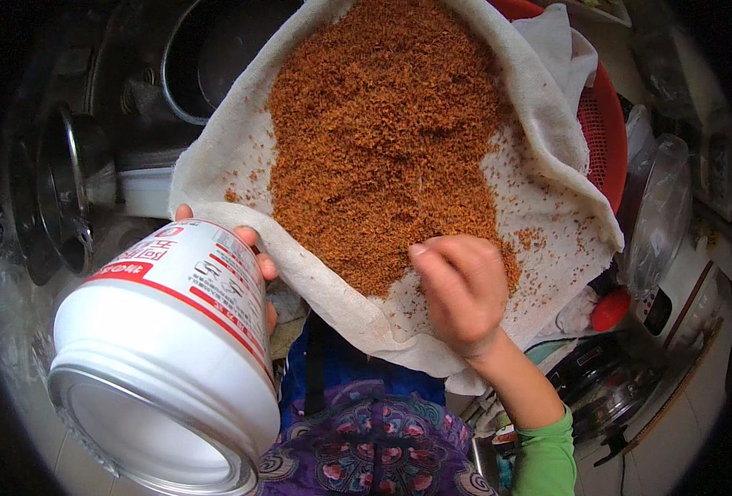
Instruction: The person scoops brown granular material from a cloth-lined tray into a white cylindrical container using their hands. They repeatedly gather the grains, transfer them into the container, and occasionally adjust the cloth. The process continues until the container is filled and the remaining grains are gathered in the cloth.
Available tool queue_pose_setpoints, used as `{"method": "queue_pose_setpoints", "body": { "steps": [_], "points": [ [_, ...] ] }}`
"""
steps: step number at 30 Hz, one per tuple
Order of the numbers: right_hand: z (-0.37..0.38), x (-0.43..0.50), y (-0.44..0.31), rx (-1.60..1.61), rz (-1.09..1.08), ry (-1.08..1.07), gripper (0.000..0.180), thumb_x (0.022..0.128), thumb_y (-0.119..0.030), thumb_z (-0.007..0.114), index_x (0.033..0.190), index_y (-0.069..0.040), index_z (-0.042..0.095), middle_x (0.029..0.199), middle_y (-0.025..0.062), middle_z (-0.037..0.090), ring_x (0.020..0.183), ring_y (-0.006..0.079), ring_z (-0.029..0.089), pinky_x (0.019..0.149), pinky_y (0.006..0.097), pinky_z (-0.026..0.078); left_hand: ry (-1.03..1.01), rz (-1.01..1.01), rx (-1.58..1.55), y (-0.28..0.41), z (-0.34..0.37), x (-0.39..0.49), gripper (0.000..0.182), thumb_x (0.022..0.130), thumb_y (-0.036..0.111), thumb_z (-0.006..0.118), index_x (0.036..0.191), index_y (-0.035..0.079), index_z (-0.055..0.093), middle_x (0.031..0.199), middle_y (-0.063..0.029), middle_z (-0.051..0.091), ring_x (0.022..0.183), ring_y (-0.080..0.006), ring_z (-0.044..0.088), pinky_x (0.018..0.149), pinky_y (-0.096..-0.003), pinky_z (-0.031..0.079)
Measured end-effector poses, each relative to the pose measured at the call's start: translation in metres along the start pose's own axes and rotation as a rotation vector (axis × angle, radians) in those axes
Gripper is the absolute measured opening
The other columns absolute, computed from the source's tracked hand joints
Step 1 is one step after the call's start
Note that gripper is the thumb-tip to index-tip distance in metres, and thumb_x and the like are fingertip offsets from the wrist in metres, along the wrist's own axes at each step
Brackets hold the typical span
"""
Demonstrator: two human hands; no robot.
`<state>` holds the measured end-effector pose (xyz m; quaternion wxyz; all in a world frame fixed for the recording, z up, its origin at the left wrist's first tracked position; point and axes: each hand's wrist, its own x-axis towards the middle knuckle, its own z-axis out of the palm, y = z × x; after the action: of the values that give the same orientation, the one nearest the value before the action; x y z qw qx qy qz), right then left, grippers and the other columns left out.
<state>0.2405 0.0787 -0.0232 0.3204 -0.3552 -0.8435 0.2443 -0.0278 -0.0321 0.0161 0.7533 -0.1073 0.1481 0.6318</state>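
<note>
A heap of reddish-brown crumbly grains (384, 142) lies on a pale cloth (335, 310) with raised edges. My left hand (260, 260) is wrapped around a white canister (167, 316) with red print, tilted so that its metal-rimmed round end faces down and towards me. Most of that hand is hidden behind the canister. My right hand (465, 285) is over the near right edge of the heap, its fingers curled; whether it holds any grains cannot be seen. Loose grains are scattered on the cloth at both sides of the heap.
Under the cloth's right side shows a red plastic mesh basket (614, 142). A dark metal pan (186, 62) is at the back left, with a glass lid (62, 186) nearer on the left. At the right are a clear plastic container (657, 217) and a dark electric appliance (614, 378).
</note>
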Motion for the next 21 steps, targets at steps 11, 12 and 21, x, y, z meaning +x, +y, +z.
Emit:
{"method": "queue_pose_setpoints", "body": {
  "steps": [11,12,21],
  "points": [
    [-0.006,0.011,0.014,-0.072,0.191,-0.009,0.022,0.071,-0.004,0.076,0.091,-0.005,0.068,0.087,0.0078,0.06,0.078,0.025,0.057,0.067,0.0358,0.044,-0.055,0.066,0.141,-0.007,0.004,0.005,0.073,0.093,0.046,0.053,0.153,0.027,0.016,0.141,-0.0301,0.031,0.123,-0.0478,0.039,0.075,-0.0668,0.054],
    [-0.006,0.011,0.014,-0.066,0.185,0.002,0.02,0.071,-0.004,0.076,0.09,-0.005,0.068,0.086,0.0075,0.06,0.078,0.0247,0.057,0.067,0.0357,0.044,-0.06,0.066,0.141,-0.007,0.005,0.005,0.073,0.093,0.047,0.053,0.153,0.027,0.016,0.141,-0.0301,0.031,0.123,-0.0479,0.039,0.075,-0.0667,0.054],
    [-0.019,0.01,0.006,0.243,0.406,0.091,0.016,0.069,-0.001,0.078,0.081,-0.003,0.068,0.078,0.0096,0.063,0.07,0.0229,0.059,0.062,0.0317,0.045,-0.102,0.077,0.148,-0.011,0.008,0.008,0.072,0.093,0.047,0.053,0.153,0.028,0.017,0.141,-0.0302,0.031,0.123,-0.0487,0.039,0.073,-0.0662,0.054]
  ]
}}
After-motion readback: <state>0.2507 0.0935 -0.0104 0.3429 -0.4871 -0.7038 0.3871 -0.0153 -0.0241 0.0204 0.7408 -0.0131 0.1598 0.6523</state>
